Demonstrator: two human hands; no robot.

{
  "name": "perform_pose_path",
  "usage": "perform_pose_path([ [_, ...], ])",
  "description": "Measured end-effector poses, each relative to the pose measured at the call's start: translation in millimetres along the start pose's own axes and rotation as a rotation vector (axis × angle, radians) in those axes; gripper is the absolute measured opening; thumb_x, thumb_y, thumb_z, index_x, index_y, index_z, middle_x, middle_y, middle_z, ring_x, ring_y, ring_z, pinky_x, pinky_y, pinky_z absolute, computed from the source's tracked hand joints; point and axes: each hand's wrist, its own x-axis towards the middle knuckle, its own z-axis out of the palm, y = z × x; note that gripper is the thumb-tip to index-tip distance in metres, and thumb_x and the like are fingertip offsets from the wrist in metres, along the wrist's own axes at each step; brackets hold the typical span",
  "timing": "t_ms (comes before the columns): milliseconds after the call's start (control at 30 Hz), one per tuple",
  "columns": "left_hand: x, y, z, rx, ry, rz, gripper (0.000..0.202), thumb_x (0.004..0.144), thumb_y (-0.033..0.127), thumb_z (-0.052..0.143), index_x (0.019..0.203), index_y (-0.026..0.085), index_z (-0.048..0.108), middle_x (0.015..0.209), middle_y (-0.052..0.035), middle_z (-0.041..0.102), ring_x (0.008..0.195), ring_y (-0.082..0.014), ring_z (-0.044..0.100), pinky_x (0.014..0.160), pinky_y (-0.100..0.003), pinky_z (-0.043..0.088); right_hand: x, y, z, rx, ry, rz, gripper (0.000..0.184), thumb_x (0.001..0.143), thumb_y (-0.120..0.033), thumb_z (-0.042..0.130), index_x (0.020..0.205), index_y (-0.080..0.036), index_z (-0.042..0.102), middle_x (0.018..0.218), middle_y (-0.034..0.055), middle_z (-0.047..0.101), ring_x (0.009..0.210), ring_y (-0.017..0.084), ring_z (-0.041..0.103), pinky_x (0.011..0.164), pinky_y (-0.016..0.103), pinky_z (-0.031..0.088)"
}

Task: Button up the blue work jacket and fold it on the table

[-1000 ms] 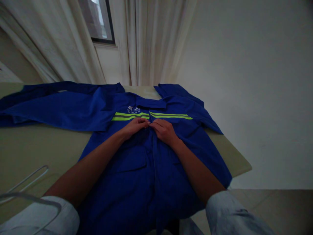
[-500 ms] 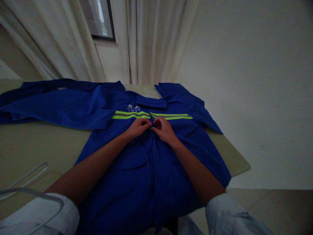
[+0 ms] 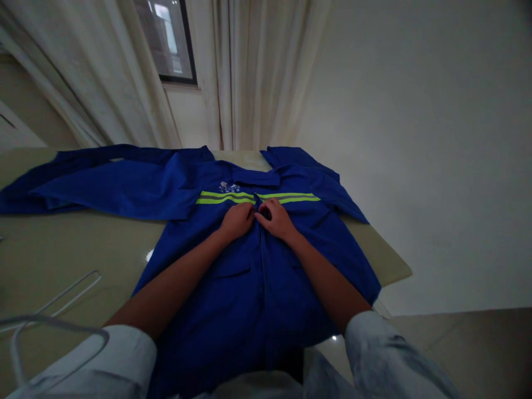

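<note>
A blue work jacket (image 3: 233, 299) lies front side up, its collar at the far end and its hem toward me. Yellow-green and grey reflective stripes cross its chest, with a white logo above the left one. Just below the stripes, my left hand (image 3: 238, 220) is closed on the jacket's front edge at the centre opening. Facing it, my right hand (image 3: 277, 219) pinches the same opening with thumb and forefinger, the fingers making a ring. Whether a button or other fastener sits between the fingertips is too small to tell.
The jacket rests on a pale table (image 3: 103, 244) whose right corner shows beside it. White wire hangers (image 3: 62, 299) lie at the lower left. Dark blue folded cloth (image 3: 299, 158) is at the far edge. Behind are curtains (image 3: 257, 72), a window and a wall.
My left hand has turned slightly, its fingers curling more over the placket. My right hand stays at the opening, still pinching. The camera view has shifted a little.
</note>
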Motion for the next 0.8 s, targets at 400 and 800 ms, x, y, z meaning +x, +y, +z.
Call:
perform_pose_path([
  [400, -55, 24, -23.0, 0.11, -0.081, 0.203, 0.037, 0.104, 0.029, 0.049, 0.135, 0.019, 0.066, 0.133, -0.0133, 0.067, 0.117, -0.03, 0.061, 0.103, -0.044, 0.046, -75, -19, -17, -0.042, 0.006, 0.232, 0.005, 0.085, -0.019, 0.07, 0.083, -0.02, 0.074, 0.082, 0.0013, 0.061, 0.074, 0.016, 0.06, 0.069, 0.027, 0.047],
  [800, -87, 34, -17.0, -0.148, -0.118, 0.283, 0.015, 0.096, 0.026, 0.067, 0.107, 0.023, 0.076, 0.132, -0.0096, 0.066, 0.12, -0.0288, 0.06, 0.104, -0.045, 0.049, -95, -37, -19, 0.071, 0.036, 0.211, 0.008, 0.08, -0.02, 0.069, 0.086, -0.021, 0.074, 0.075, -0.0007, 0.063, 0.066, 0.015, 0.058, 0.065, 0.028, 0.046],
])
